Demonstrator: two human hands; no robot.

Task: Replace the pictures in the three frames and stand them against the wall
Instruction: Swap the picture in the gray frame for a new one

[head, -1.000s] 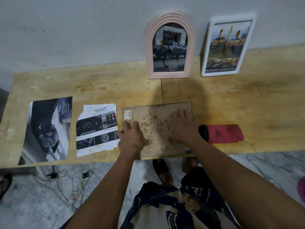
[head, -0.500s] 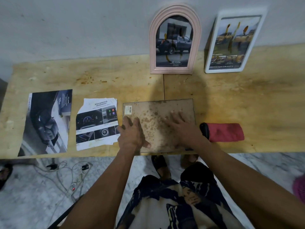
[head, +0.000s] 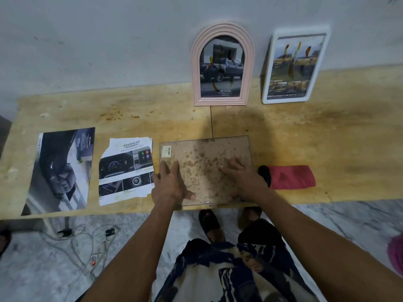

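A frame lies face down near the front edge of the wooden table, showing its stained brown backing board [head: 202,162]. My left hand [head: 172,185] lies flat on the board's left part, fingers straight, thumb out to the right. My right hand [head: 242,177] presses flat on its right part. A pink arched frame [head: 222,64] with a dark truck picture and a white rectangular frame [head: 294,67] with a yellowish picture lean against the wall. Two loose pictures lie to the left: a torn dashboard sheet [head: 126,171] and a dark car sheet [head: 62,171].
A red cloth roll [head: 287,177] with a black end lies just right of my right hand. The wooden table [head: 338,138] ends at a grey wall. Below on the marble floor are cables [head: 87,243], my feet in sandals, and something pink [head: 395,255] at the right edge.
Both hands have stayed flat on the backing board; the right hand has slid slightly toward the near right corner. The camera view has shifted a little.
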